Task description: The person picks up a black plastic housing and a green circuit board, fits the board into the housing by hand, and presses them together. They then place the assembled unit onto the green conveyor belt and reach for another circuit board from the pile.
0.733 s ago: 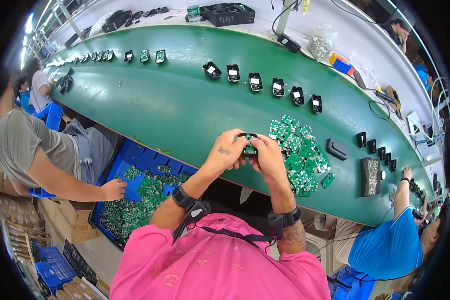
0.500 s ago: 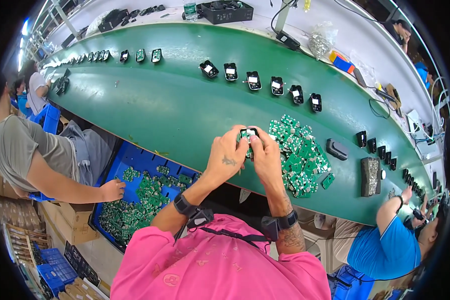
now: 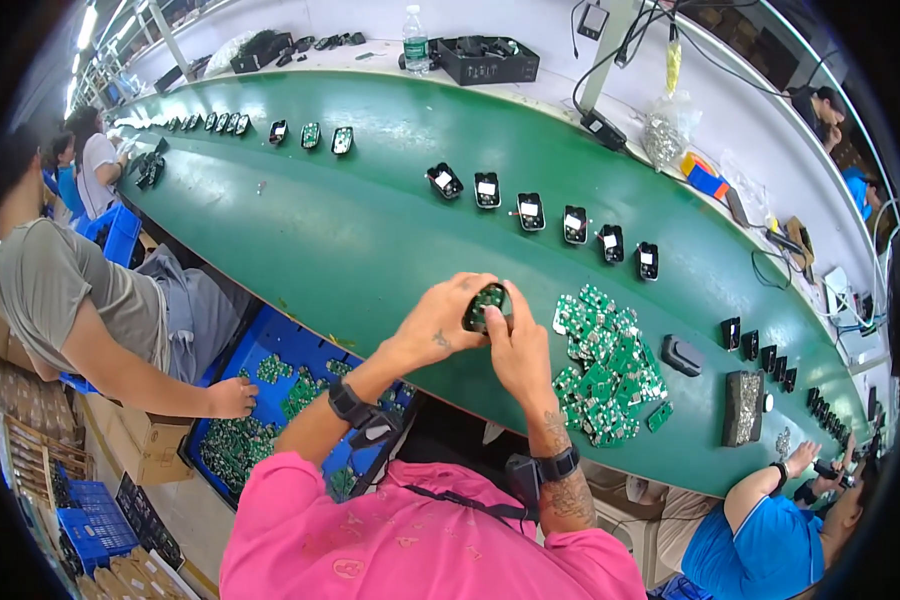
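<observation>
Housing: Small, black and round-cornered, the housing [image 3: 484, 306] sits tilted with its open face up, a green circuit board [image 3: 489, 296] showing inside the dark rim; fingers cover part of it.
Position: Held in the hands over the worktop [image 3: 300, 225], close to its near edge, left of a loose pile of green circuit boards [image 3: 610, 375].
Grip: Both hands are together, clamped on the housing.
Left hand: The left hand [image 3: 446, 318] wraps the housing's left side, knuckles up, its forearm slanting in from the lower left.
Right hand: The right hand [image 3: 520, 352] points away from the body, thumb over the board's lower end, index finger extended along the right side.
Far row: Six black shells [image 3: 530, 212] with white labels line up toward the worktop's far edge.
</observation>
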Tool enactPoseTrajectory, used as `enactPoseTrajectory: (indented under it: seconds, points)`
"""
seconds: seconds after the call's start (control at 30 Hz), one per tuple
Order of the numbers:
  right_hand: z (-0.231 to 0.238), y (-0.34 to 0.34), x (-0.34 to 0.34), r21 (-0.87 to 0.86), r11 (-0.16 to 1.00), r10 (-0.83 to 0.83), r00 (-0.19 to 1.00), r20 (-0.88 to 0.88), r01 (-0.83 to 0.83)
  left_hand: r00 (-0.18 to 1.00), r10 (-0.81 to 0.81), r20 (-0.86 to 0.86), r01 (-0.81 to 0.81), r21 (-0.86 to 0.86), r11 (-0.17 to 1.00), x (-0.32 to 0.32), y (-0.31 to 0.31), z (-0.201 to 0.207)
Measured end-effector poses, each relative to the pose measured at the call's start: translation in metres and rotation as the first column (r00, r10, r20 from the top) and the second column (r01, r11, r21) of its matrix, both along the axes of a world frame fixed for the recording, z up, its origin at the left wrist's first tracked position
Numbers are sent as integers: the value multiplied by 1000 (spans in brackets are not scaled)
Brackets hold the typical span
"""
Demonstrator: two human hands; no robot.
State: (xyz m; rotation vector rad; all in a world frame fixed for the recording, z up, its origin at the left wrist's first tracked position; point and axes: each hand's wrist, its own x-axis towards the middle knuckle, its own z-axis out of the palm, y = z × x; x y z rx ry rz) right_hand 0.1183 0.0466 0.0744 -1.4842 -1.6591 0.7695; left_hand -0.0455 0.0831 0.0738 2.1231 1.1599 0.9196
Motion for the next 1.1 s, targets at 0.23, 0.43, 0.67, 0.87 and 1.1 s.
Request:
enactPoseTrajectory:
  seconds: [0.23, 0.43, 0.67, 0.87, 1.1]
  points:
    - [-54, -53, -22, 252, 967, -57, 929, 367, -40, 759, 533, -373, -444, 303, 843, -127, 173, -15]
    - [-57, -46, -25, 295, 955, -77, 922, 380, -42, 557, 566, -608, -520, 277, 808, -157, 257, -30]
    - [-55, -45, -23, 281, 960, -74, 958, 276, -7, 654, 290, -699, -141, 264, 954, -66, 237, 8]
    - [-35, -91, 30, 438, 899, -97, 975, 201, -1, 639, 184, -747, -133, 128, 983, -8, 231, -6]
    - [-37, -164, 145, 383, 747, -665, 630, 401, 543, 839, 441, -319, -316, 374, 872, -3, 152, 8]
